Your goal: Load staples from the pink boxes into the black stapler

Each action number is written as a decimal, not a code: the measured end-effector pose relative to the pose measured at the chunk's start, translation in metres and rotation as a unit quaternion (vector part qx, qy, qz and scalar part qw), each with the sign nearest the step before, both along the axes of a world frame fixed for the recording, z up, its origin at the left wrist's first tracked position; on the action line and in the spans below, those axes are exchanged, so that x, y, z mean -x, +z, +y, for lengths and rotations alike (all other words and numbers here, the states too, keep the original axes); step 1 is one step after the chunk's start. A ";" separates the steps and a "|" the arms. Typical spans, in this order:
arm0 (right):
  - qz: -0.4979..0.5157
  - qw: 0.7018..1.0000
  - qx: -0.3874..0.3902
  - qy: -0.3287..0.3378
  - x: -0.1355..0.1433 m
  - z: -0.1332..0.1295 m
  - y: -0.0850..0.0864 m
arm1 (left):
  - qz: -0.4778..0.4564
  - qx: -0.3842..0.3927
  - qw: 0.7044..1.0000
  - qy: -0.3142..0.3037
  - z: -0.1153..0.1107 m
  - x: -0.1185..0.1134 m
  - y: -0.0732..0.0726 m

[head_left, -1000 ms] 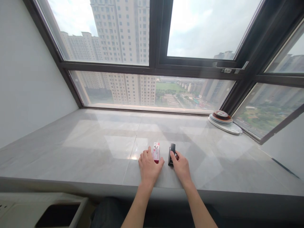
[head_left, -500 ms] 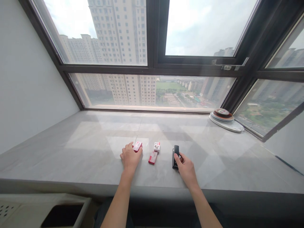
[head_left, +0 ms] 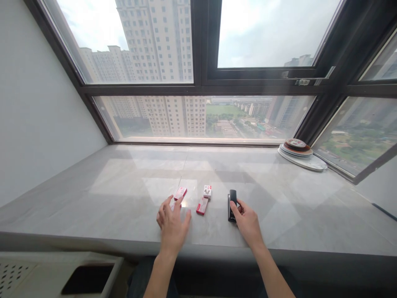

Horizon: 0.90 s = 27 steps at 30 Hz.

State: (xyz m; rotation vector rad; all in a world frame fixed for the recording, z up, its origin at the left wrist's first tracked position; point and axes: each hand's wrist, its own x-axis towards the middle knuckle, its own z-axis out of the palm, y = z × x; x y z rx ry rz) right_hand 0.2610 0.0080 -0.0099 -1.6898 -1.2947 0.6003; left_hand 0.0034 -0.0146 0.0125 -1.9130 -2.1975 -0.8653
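My left hand [head_left: 173, 223] is over the grey sill with its fingers spread, holding nothing. Just beyond its fingertips lies a pink and white box [head_left: 180, 193]; another pink item shows partly between the fingers, mostly hidden. To the right, a small white box [head_left: 207, 191] with a dark picture touches the far end of a red and pink box [head_left: 202, 206]. A black stapler [head_left: 232, 205] rests on the sill, and my right hand [head_left: 246, 221] grips it from the right side, thumb on top.
Stacked plates [head_left: 297, 153] stand at the sill's back right corner, by the dark window frame [head_left: 198, 89]. A white wall [head_left: 46, 111] borders the left. Below the sill's front edge, a pale plastic unit [head_left: 34, 273] sits at lower left.
My left hand has let go of the pink and white box and drawn back towards me, fingers opening. My right hand keeps its hold on the stapler. The view has shifted slightly.
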 end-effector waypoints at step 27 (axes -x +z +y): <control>-0.138 0.980 -0.048 0.135 -0.035 -0.005 0.035 | -0.080 0.056 0.960 -0.262 0.000 -0.050 -0.004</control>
